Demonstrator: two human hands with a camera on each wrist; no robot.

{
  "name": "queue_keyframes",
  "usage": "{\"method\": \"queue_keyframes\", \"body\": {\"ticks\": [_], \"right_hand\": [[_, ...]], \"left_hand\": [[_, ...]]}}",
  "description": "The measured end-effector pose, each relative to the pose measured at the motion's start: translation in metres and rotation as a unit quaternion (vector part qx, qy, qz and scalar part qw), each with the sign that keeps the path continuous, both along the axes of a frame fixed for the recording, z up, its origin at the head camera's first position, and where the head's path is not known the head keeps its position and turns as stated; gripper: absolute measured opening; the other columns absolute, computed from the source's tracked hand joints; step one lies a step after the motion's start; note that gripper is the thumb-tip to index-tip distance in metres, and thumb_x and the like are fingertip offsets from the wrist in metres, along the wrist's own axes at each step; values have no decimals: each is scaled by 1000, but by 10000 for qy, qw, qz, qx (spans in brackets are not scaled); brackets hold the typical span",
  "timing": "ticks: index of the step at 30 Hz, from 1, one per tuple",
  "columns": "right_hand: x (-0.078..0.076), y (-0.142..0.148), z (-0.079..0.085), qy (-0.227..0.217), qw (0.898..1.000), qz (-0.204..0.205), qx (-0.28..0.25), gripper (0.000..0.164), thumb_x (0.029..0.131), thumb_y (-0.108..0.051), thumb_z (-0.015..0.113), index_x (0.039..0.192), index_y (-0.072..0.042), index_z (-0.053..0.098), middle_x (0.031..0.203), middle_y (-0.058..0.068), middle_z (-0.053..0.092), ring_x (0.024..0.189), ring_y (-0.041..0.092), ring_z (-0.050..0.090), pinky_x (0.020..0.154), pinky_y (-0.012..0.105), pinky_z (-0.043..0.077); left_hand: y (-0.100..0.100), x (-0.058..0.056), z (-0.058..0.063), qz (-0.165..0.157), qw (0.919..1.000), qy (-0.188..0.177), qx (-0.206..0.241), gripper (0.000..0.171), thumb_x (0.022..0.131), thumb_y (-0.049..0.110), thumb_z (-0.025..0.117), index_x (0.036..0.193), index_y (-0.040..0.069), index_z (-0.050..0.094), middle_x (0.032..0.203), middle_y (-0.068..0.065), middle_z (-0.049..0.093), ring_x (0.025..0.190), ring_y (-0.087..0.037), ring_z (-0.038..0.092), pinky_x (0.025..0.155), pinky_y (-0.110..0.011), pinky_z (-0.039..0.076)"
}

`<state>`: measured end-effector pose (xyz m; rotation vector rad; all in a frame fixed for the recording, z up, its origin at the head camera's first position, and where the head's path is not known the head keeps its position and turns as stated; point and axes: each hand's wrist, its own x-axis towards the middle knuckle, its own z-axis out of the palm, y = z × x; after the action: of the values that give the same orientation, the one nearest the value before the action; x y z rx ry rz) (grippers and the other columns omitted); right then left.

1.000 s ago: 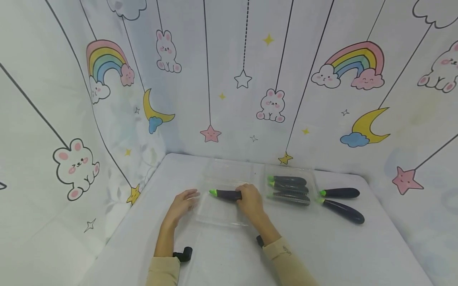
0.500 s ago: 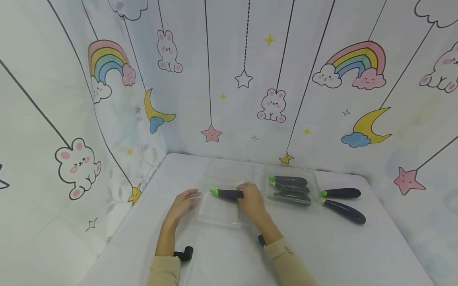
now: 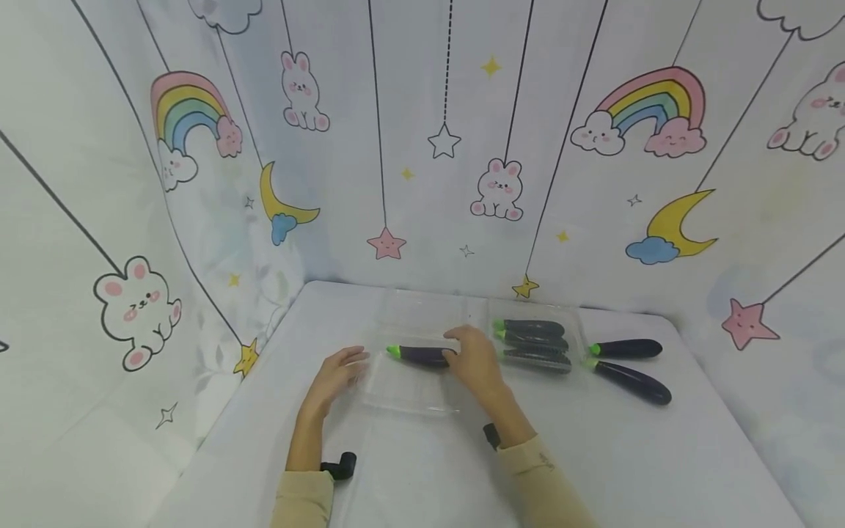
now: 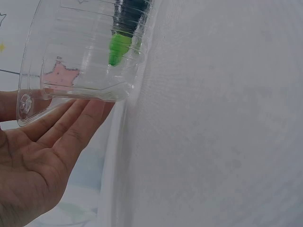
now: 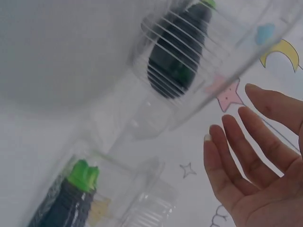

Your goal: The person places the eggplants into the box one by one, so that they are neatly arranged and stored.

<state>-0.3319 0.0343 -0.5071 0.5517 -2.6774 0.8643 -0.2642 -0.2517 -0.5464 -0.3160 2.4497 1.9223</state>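
Observation:
A dark eggplant (image 3: 424,357) with a bright green stem lies in a clear plastic container (image 3: 409,403) whose lid (image 3: 422,308) is folded back. My left hand (image 3: 335,380) is at the container's left end. In the left wrist view, the straight fingers (image 4: 78,127) of that hand reach under the container's end wall (image 4: 85,93), with the thumb beside its rim. My right hand (image 3: 477,363) hovers at the container's right side. The right wrist view shows its fingers (image 5: 258,149) spread, holding nothing and apart from the eggplant in the container.
To the right, a second clear container (image 3: 577,326) holds several eggplants (image 3: 535,345). Farther right, two loose eggplants (image 3: 626,348) (image 3: 632,382) lie on the white table (image 3: 594,462). A printed curtain (image 3: 581,220) stands behind the table.
My right hand has let go of the eggplant and moved slightly up and right. The eggplant stays in the container. My left hand has hardly moved.

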Motion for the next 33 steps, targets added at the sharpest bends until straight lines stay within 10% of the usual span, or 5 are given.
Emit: {"method": "queue_keyframes", "body": {"ticks": [18, 33], "right_hand": [[-3, 46, 32, -310, 9942, -857, -577, 29, 92, -20, 79, 120, -11, 76, 127, 13, 72, 125, 35, 63, 108, 54, 51], [-15, 99, 37, 437, 9863, -1168, -1078, 26, 90, -14, 80, 114, -3, 77, 115, 18, 76, 110, 39, 69, 96, 55, 55]], "left_hand": [[-1, 0, 1, -36, 10000, -53, -46, 51, 102, 13, 57, 152, 5, 52, 151, -17, 57, 138, -38, 54, 113, -55, 46], [-2, 1, 1, -78, 10000, -3, -20, 52, 101, 11, 57, 152, 5, 52, 149, -18, 58, 136, -37, 56, 112, -54, 48]]}}
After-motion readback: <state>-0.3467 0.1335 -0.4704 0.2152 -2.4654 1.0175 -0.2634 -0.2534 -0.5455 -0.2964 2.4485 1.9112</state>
